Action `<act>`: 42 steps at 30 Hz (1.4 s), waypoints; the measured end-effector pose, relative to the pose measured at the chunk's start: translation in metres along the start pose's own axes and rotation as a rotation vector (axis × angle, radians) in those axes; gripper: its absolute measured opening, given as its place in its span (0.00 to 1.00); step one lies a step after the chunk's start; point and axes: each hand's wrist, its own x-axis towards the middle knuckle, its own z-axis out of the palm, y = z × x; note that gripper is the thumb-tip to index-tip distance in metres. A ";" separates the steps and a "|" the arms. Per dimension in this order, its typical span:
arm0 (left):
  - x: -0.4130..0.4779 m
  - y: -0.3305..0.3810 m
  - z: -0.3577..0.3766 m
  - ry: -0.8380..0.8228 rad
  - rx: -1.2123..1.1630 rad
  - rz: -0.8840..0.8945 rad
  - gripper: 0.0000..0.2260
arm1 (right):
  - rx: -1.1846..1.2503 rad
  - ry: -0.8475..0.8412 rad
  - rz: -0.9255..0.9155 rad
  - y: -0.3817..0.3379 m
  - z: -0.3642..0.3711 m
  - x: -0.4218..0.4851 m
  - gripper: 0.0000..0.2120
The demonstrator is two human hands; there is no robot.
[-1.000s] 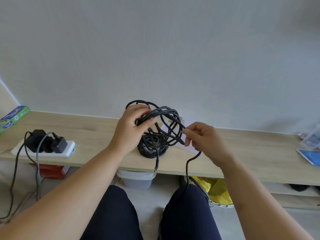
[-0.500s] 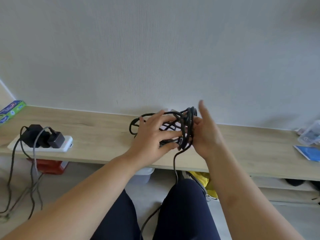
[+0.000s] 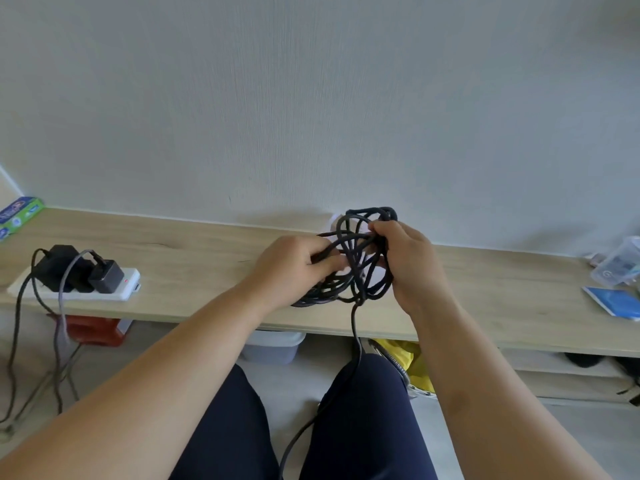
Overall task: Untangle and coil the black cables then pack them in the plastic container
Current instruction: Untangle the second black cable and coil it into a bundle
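Though bunched between left grip (image 3: 294, 268) and right grip (image 3: 412, 268), nowhere near coiled: just cables (image 3: 360, 261) in loose, uneven loops crossing one another, no tidy ring anywhere. Left grip closed on strands at its inner side, curled into the bundle. Right grip wrapped round the opposite side, hooked through the top loops. Both full of cable, neither slack. Lowest loops touching the desk (image 3: 194, 258) under the grips or just above it; cannot tell which. From below the grips, one strand (image 3: 354, 327) dropping past the desk edge and down between the knees, out of view at the bottom.

Judged as early in the task. Untangling under way, not finished. Coiling not begun. Packing not begun: no cable in either tub. On the desk, well off to the outer side of the right grip, a clear tub (image 3: 616, 268), seemingly with small items inside already. On the floor beneath the left grip, under the desk, a second tub (image 3: 273, 346), pale and lidded. Cannot tell which of the two to use for the cables.

Left to do, most likely: work the hanging strand out of the knot, separate each cable, wind each into a ring, carry the rings to the right tub.
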 end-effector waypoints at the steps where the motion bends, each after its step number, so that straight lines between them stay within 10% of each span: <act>1: -0.001 -0.003 -0.001 0.058 0.005 -0.002 0.10 | -0.005 0.021 -0.003 0.001 -0.002 0.002 0.10; 8: 0.006 -0.023 -0.044 0.408 -0.877 -0.282 0.12 | 0.325 0.162 0.211 0.019 -0.029 0.022 0.13; 19: -0.003 0.005 -0.042 -0.502 -0.024 -0.276 0.17 | -0.162 0.000 0.019 0.025 -0.003 0.022 0.07; 24: 0.013 0.007 -0.004 -0.293 0.262 -0.236 0.14 | -0.185 -0.037 -0.051 0.028 0.008 0.019 0.06; 32: 0.006 -0.045 -0.033 0.270 -0.785 -0.426 0.11 | -0.142 0.151 0.028 0.037 -0.034 0.027 0.08; 39: 0.003 -0.048 -0.020 0.005 0.578 -0.342 0.25 | -0.265 0.055 -0.027 0.034 -0.013 0.024 0.09; 42: 0.008 -0.013 0.006 -0.133 0.686 -0.083 0.23 | -0.304 -0.011 -0.073 0.027 0.001 0.018 0.07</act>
